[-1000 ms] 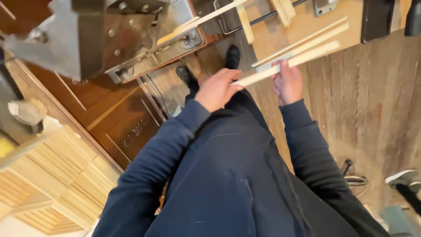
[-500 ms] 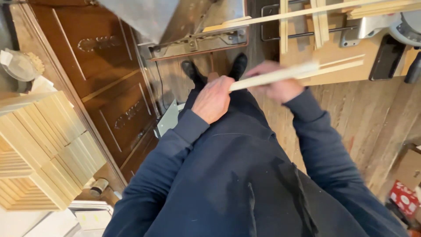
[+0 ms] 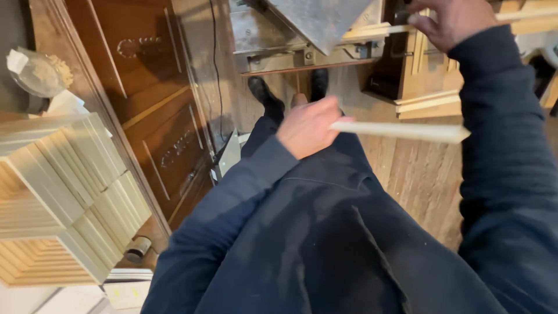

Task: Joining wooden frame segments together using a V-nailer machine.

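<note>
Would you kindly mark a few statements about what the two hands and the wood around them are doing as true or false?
1. The left hand grips one end of a pale wooden strip. True.
2. The right hand rests on the person's lap. False: it is raised at the top of the view, by a wooden strip on the metal machine.
3. Stacks of pale wooden slats lie at the left. True.
4. The floor is grey carpet. False: it is wooden boards.
5. The sleeves are dark blue. True.
</note>
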